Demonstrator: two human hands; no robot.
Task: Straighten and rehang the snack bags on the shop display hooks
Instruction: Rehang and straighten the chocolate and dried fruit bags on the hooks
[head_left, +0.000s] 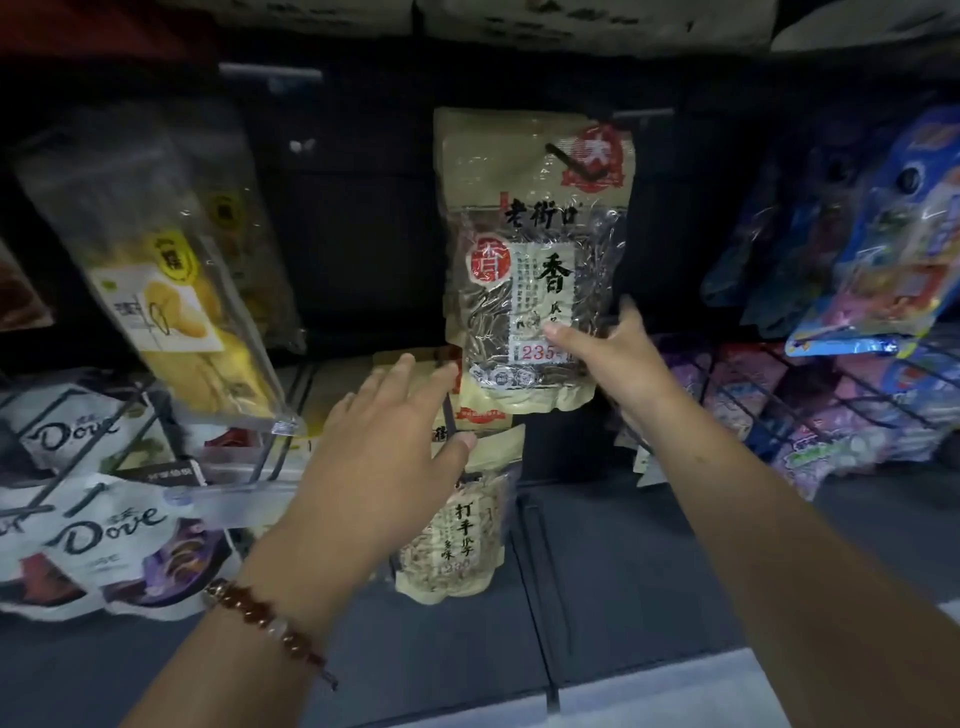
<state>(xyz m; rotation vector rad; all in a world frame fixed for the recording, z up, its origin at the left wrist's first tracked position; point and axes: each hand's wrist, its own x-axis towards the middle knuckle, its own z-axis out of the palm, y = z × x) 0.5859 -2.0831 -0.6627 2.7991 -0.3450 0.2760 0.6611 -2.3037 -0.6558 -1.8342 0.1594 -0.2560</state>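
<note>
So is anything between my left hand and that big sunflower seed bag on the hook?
Nothing visible. The left hand is open just below-left of the sunflower seed bag, while the right hand already holds its lower right edge.

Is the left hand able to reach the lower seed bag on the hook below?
Probably yes: the left hand is open and already in front of the lower seed bag, with nothing between them.

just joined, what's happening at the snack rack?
A person is tidying hanging snacks. Their right hand pinches the lower right edge of a tan sunflower seed bag, which hangs slightly tilted on its hook. The left hand is open, reaching toward the bag's lower left corner, in front of another seed bag below.
</note>
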